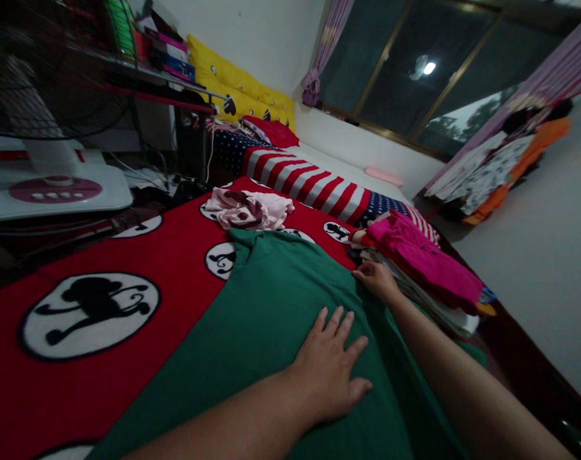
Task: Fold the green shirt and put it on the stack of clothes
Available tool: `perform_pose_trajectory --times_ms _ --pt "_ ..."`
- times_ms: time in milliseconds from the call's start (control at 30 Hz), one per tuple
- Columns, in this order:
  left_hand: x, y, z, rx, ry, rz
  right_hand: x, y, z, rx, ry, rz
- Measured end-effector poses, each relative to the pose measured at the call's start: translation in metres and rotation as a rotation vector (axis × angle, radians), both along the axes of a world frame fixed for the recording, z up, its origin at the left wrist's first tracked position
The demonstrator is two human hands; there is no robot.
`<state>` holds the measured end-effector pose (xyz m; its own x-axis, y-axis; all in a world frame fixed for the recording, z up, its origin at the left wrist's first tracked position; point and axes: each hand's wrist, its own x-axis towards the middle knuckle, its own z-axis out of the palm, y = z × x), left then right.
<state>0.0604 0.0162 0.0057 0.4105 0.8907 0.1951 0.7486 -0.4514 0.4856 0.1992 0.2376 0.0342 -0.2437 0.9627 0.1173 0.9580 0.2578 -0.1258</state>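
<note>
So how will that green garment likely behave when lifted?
Probably floppy: the green garment creases softly near the right hand. It likely won't roll, since it lies spread out under the left hand.

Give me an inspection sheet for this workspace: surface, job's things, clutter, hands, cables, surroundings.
Surface: red blanket with black monkey figures in white ovals.
Job's things: green garment spread over the blanket, lower end cut off by the frame.
Clutter: crumpled pink garment beyond it; stack of clothes, magenta piece on top, to the right.
Hands: left hand lies palm down on the green garment, fingers spread; right hand has its fingertips at the garment's right edge, grip unclear.
Cables: white cord hanging by the desk.
Surroundings: fan base left; stars-and-stripes bedspread and window behind.
</note>
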Motion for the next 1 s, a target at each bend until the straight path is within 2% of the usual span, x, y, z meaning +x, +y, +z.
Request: perform_pose_trajectory --times_ms 133,300,367,467,533,633,700,867,1000 --pt "0.001 0.000 -0.003 0.015 -0.004 0.006 -0.008 -0.001 -0.009 0.115 -0.010 -0.116" --pt "0.002 0.000 -0.003 0.010 0.008 0.010 -0.022 -0.008 -0.005 0.111 -0.088 -0.159" --pt "0.003 0.000 -0.003 0.011 0.014 0.015 -0.028 -0.015 0.001 0.162 -0.092 -0.117" --pt "0.003 0.001 -0.003 0.013 0.015 0.015 -0.037 -0.026 0.000 0.249 -0.060 0.115" --pt "0.002 0.001 -0.003 0.007 0.023 0.009 -0.043 -0.027 -0.007 0.235 -0.070 0.219" --pt "0.001 0.000 -0.002 0.002 0.039 0.005 -0.051 -0.019 -0.017 0.202 -0.053 0.113" --pt "0.000 0.000 -0.002 0.006 0.047 0.006 -0.053 -0.010 -0.016 0.165 -0.014 0.062" --pt "0.000 0.001 -0.002 0.018 0.045 -0.008 -0.030 -0.008 0.011 0.096 0.019 0.114" --pt "0.001 0.001 -0.003 0.029 0.045 0.002 0.018 -0.026 0.020 0.165 -0.108 -0.052"
